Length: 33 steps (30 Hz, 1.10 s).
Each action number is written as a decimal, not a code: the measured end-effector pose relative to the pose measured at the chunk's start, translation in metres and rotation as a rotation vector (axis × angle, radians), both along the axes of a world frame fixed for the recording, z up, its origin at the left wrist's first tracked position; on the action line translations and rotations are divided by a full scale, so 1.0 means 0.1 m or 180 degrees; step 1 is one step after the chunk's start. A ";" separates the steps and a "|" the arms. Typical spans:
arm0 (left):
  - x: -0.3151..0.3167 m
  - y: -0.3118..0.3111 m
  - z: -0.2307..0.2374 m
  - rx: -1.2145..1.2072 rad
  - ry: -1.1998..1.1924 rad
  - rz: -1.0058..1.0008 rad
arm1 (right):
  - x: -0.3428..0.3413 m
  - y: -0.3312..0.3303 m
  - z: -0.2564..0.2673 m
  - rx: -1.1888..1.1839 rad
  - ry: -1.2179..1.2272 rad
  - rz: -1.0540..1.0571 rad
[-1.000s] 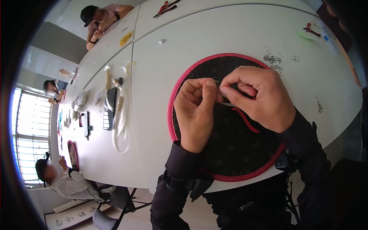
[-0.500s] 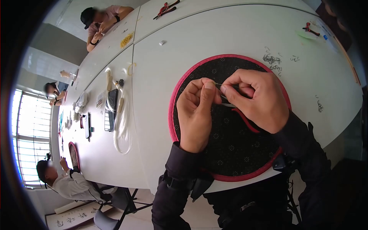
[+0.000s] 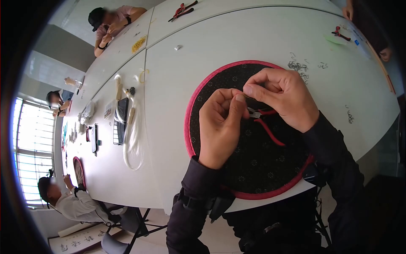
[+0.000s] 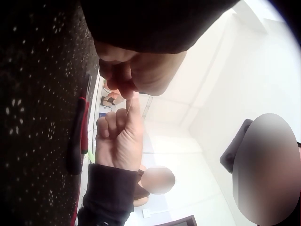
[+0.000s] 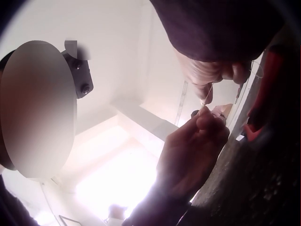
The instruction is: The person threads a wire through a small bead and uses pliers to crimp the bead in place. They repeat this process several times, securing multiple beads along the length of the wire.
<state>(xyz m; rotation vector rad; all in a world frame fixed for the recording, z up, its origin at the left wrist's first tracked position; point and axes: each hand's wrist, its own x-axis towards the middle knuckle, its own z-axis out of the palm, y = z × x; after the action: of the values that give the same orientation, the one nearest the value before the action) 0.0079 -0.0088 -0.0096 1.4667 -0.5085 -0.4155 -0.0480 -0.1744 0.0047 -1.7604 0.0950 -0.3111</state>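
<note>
Over a round black mat with a red rim [image 3: 187,127], the left hand [image 3: 222,127] pinches something tiny between thumb and curled fingers. The right hand [image 3: 285,97] meets it fingertip to fingertip, its thumb and index finger pinching a thin strand. In the right wrist view that strand [image 5: 209,92] runs between the fingertips of the right hand [image 5: 207,70] and the left hand [image 5: 193,150]. Pliers with red handles [image 3: 270,133] lie on the mat beneath the hands, their metal jaws showing between them. What the left fingertips hold is mostly hidden.
Small dark hooked pieces [image 3: 298,66] lie beyond the mat, more [image 3: 349,116] to its right. Other pliers [image 3: 182,11] [image 3: 341,34] lie farther off. Left of the mat are pale fibre bundles [image 3: 134,139] and a phone [image 3: 94,139]. Several people sit or stand around the table [image 3: 169,84].
The right hand has risen slightly, and more of the pliers on the mat shows between the hands. Part of a person has come into view at the upper right.
</note>
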 end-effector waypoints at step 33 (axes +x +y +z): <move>0.03 -0.03 -0.01 -0.0500 -0.0108 0.0252 | -0.05 0.13 0.03 -0.0602 -0.0292 -0.0004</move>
<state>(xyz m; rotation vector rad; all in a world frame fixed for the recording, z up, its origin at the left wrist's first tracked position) 0.0108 -0.0121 -0.0104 1.3392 -0.4972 -0.2822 -0.0534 -0.1612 0.0079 -1.9299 0.0005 -0.4124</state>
